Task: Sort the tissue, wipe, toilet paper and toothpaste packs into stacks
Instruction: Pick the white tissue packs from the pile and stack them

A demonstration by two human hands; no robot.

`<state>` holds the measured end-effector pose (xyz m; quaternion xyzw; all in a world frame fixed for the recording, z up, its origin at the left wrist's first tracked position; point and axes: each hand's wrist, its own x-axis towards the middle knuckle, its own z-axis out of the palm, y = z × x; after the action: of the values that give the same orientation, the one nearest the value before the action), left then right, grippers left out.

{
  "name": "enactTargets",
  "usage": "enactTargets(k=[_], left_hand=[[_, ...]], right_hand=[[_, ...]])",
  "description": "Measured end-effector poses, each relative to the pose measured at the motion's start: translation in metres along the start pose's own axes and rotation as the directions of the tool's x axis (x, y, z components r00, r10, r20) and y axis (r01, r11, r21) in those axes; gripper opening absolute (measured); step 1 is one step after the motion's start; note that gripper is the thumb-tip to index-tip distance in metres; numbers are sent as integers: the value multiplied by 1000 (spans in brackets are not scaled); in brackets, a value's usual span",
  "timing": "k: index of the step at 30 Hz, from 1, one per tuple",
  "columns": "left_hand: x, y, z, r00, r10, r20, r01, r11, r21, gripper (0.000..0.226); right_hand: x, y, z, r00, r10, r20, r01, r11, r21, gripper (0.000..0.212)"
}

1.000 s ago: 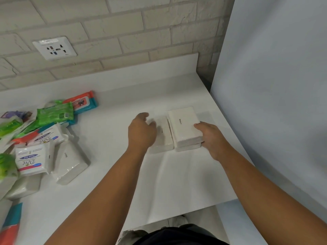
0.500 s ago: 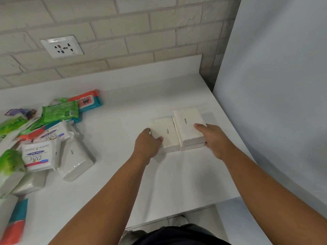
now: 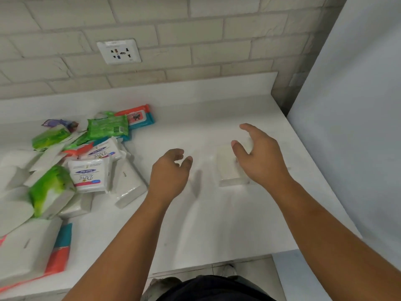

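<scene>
Both our hands are empty: the left hand point(image 3: 171, 170) hangs loosely curled and the right hand point(image 3: 260, 157) is spread above the counter point(image 3: 217, 224). A blurred white tissue stack point(image 3: 226, 168) lies just under the right hand. We judge this stack set; next we reach left into the mixed pile point(image 3: 91, 161) for a matching pack.

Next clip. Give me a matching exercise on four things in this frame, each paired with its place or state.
Things:
1 socket
2 green pack
3 white packs
4 left hand

Places or states:
A partly behind the right hand
B on the brick wall
C holding nothing, above the counter
D on the heap at the counter's left

Pairs: 1-B, 2-D, 3-A, 4-C.
</scene>
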<state>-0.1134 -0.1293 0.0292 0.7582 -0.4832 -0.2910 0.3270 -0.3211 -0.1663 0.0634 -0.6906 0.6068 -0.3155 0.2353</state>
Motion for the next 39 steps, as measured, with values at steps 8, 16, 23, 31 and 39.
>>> enactTargets(k=[8,16,23,31,39], left_hand=[[-20,-97,-81,983,-117,-141,110,992,-58,13],[-32,-164,-108,965,-246,-87,236,965,-111,36],[-22,-176,-110,978,-208,-5,203,959,-196,17],[-25,-175,-89,907,-387,169,420,787,-452,28],[-25,-144,-59,901,-272,339,430,668,-608,22]], right_hand=[[-27,-79,128,936,-75,343,12,983,182,37],[-32,-108,228,838,157,522,-239,966,93,51],[-43,-119,248,885,210,416,-292,945,145,17],[-58,-106,223,888,321,331,-399,894,203,28],[-71,-70,180,887,387,252,-461,774,433,36]])
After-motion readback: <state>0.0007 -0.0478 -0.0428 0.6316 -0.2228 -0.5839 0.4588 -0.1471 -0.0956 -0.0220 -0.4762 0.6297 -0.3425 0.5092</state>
